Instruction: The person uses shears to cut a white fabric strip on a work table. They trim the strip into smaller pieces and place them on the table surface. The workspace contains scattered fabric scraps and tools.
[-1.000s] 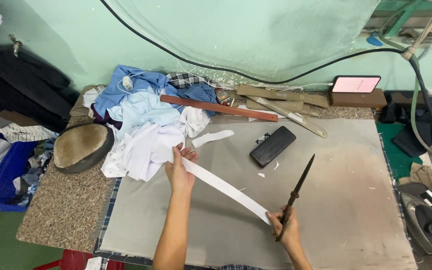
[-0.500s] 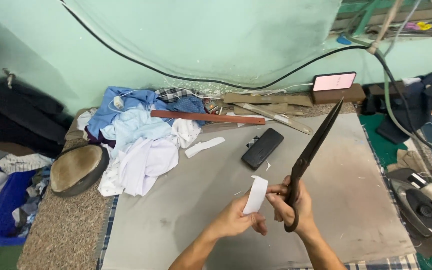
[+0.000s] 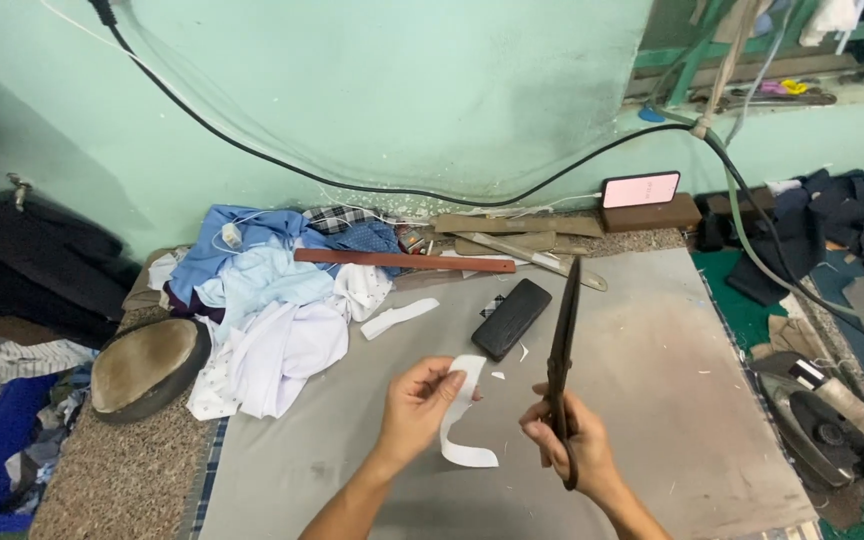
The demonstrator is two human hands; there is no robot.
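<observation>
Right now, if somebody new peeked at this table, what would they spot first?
Probably the big dark scissors, held blades-up in the right hand near the front of the grey table. Beside them, the left hand pinches a curling white fabric strip. Next comes the heap of blue and white clothes at the table's back left.

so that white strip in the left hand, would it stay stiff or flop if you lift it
Probably floppy: the white strip curls below the left hand instead of holding straight. Likely light too, since a fingertip pinch seems enough. It looks like thin fabric, so it would likely drag, not slide.
</observation>
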